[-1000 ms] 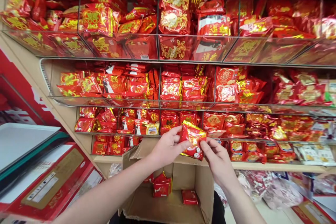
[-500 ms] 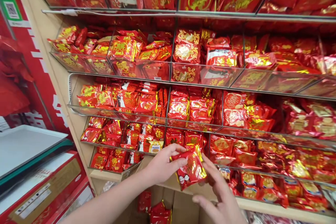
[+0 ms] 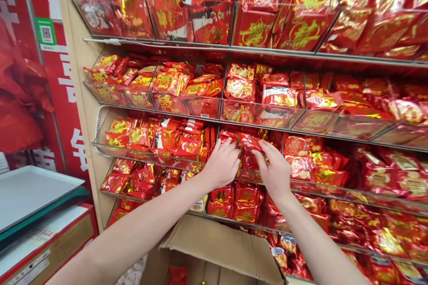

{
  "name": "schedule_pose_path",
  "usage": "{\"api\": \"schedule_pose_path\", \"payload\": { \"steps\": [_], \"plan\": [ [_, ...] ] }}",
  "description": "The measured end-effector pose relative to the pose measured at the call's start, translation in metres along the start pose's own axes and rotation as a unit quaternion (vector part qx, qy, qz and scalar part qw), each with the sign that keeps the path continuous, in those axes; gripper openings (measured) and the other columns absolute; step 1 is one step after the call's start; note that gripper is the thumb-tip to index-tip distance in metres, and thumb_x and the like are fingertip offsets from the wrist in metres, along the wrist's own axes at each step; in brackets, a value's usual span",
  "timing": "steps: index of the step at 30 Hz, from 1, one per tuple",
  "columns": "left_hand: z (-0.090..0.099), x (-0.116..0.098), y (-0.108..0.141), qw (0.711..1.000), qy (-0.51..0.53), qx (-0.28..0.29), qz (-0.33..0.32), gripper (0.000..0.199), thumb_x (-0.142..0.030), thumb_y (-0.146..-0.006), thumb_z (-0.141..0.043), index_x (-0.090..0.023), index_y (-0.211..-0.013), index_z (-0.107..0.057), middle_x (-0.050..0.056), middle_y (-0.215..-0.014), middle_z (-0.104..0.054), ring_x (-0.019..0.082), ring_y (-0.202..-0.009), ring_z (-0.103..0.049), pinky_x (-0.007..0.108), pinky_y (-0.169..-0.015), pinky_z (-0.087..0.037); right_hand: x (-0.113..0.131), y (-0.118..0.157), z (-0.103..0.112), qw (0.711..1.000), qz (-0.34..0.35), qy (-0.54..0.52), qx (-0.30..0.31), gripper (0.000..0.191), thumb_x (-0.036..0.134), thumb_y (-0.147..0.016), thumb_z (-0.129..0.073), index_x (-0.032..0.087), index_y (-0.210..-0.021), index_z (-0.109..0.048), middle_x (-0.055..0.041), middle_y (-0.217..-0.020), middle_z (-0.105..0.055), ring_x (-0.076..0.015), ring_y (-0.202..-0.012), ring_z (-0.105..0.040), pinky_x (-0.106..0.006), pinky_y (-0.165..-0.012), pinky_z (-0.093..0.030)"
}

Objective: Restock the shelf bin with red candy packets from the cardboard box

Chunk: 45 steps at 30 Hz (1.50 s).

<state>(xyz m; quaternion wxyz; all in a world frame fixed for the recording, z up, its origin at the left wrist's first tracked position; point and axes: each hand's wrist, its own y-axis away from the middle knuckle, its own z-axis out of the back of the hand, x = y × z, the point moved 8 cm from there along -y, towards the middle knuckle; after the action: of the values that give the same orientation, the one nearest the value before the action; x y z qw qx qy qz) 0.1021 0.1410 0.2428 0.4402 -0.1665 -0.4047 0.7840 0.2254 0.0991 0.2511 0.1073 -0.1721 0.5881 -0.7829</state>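
Note:
Both hands reach into a middle-row clear compartment point(image 3: 249, 174) of red snack packets. My right hand point(image 3: 276, 171) pinches the right side of a red packet point(image 3: 249, 141) between thumb and fingers. The packet lies tilted over others at the compartment's top. My left hand point(image 3: 222, 164) is just left of it, fingers bent down among the packets. Its fingertips are partly hidden, and I cannot make out what they grip. Below the hands is an open cardboard box point(image 3: 220, 240), with a red packet point(image 3: 178, 275) visible inside.
Tiered shelves with clear dividers hold many red and gold packets point(image 3: 239, 89) on both sides. A wooden side panel point(image 3: 75, 53) bounds them on the left. White trays point(image 3: 36, 196) are stacked on boxes at lower left. The carton's flap sticks up before the lower rows.
Both hands have moved up and forward from above the box into the compartment, the red packet carried along. The view has shifted, showing more of the upper shelf and the box flap.

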Motion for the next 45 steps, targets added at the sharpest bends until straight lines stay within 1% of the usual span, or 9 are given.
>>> {"api": "schedule_pose_path", "payload": {
  "steps": [3, 7, 9, 12, 23, 30, 35, 41, 45],
  "plan": [
    [-0.017, 0.007, -0.009, 0.995, -0.095, 0.015, 0.002, 0.044, -0.031, -0.086, -0.040, -0.006, -0.122, -0.046, 0.018, -0.132, -0.046, 0.032, -0.130, -0.029, 0.054, -0.109, -0.019, -0.003, -0.028, -0.043, 0.999, 0.006, 0.025, 0.048, 0.036, 0.033, -0.088, -0.041, 0.013, -0.112, -0.058, -0.0123, -0.117, -0.060, -0.0209, -0.106, -0.057, -0.035, -0.093, -0.045],
    [-0.024, 0.015, -0.010, 0.992, -0.119, 0.008, 0.040, 0.055, -0.036, -0.086, -0.039, -0.003, -0.129, -0.037, 0.021, -0.139, -0.036, 0.032, -0.134, -0.022, 0.048, -0.109, -0.023, -0.006, -0.055, -0.092, 0.983, -0.011, 0.064, 0.173, 0.033, 0.028, -0.090, -0.036, 0.020, -0.112, -0.058, -0.0097, -0.112, -0.064, -0.0253, -0.101, -0.060, -0.042, -0.087, -0.045],
    [-0.024, 0.016, -0.009, 0.992, -0.114, 0.015, 0.045, 0.055, -0.037, -0.086, -0.038, -0.004, -0.129, -0.037, 0.021, -0.141, -0.033, 0.031, -0.135, -0.018, 0.047, -0.110, -0.023, -0.008, -0.065, -0.106, 0.973, -0.027, 0.061, 0.219, 0.032, 0.026, -0.089, -0.036, 0.023, -0.109, -0.060, -0.0093, -0.105, -0.067, -0.0269, -0.096, -0.062, -0.044, -0.083, -0.046],
    [-0.026, 0.017, -0.009, 0.993, -0.105, 0.031, 0.054, 0.055, -0.037, -0.085, -0.039, -0.004, -0.129, -0.037, 0.021, -0.142, -0.031, 0.030, -0.134, -0.020, 0.046, -0.110, -0.024, -0.009, -0.077, -0.117, 0.969, -0.031, 0.040, 0.243, 0.030, 0.025, -0.087, -0.039, 0.023, -0.107, -0.061, -0.0096, -0.106, -0.067, -0.0274, -0.099, -0.060, -0.042, -0.085, -0.046],
    [-0.028, 0.014, -0.008, 0.991, -0.122, 0.026, 0.054, 0.048, -0.037, -0.087, -0.035, -0.006, -0.123, -0.045, 0.021, -0.133, -0.045, 0.031, -0.127, -0.035, 0.045, -0.106, -0.028, -0.016, -0.079, -0.115, 0.952, 0.025, -0.054, 0.302, 0.036, 0.025, -0.082, -0.051, 0.017, -0.117, -0.054, -0.0072, -0.119, -0.060, -0.0212, -0.113, -0.052, -0.034, -0.098, -0.039],
    [-0.027, 0.013, -0.008, 0.991, -0.124, 0.004, 0.048, 0.046, -0.036, -0.086, -0.037, -0.007, -0.120, -0.048, 0.020, -0.129, -0.049, 0.030, -0.124, -0.040, 0.046, -0.104, -0.030, -0.023, -0.077, -0.121, 0.947, 0.010, -0.070, 0.312, 0.039, 0.024, -0.082, -0.050, 0.011, -0.119, -0.051, -0.0124, -0.120, -0.058, -0.0237, -0.112, -0.053, -0.038, -0.097, -0.040],
    [-0.022, 0.010, -0.006, 0.991, -0.126, -0.010, 0.034, 0.041, -0.035, -0.086, -0.037, -0.008, -0.112, -0.054, 0.018, -0.123, -0.053, 0.030, -0.117, -0.046, 0.044, -0.099, -0.035, -0.022, -0.073, -0.122, 0.942, 0.018, -0.089, 0.322, 0.047, 0.030, -0.079, -0.056, 0.015, -0.123, -0.047, -0.0116, -0.124, -0.055, -0.0240, -0.115, -0.051, -0.039, -0.097, -0.040],
    [-0.022, 0.008, -0.007, 0.991, -0.130, -0.005, 0.027, 0.037, -0.033, -0.086, -0.038, -0.009, -0.107, -0.056, 0.016, -0.113, -0.057, 0.030, -0.110, -0.048, 0.043, -0.092, -0.040, -0.022, -0.076, -0.121, 0.956, 0.018, -0.069, 0.286, 0.040, 0.026, -0.079, -0.056, 0.015, -0.117, -0.052, -0.0108, -0.119, -0.059, -0.0238, -0.113, -0.052, -0.037, -0.096, -0.040],
    [-0.023, 0.009, -0.007, 0.990, -0.134, -0.012, 0.038, 0.037, -0.034, -0.085, -0.039, -0.009, -0.108, -0.055, 0.018, -0.119, -0.054, 0.030, -0.114, -0.046, 0.044, -0.094, -0.038, -0.024, -0.076, -0.121, 0.963, 0.021, -0.045, 0.265, 0.035, 0.026, -0.081, -0.053, 0.015, -0.114, -0.055, -0.0113, -0.117, -0.060, -0.0254, -0.112, -0.053, -0.038, -0.094, -0.042]
  ]
}}
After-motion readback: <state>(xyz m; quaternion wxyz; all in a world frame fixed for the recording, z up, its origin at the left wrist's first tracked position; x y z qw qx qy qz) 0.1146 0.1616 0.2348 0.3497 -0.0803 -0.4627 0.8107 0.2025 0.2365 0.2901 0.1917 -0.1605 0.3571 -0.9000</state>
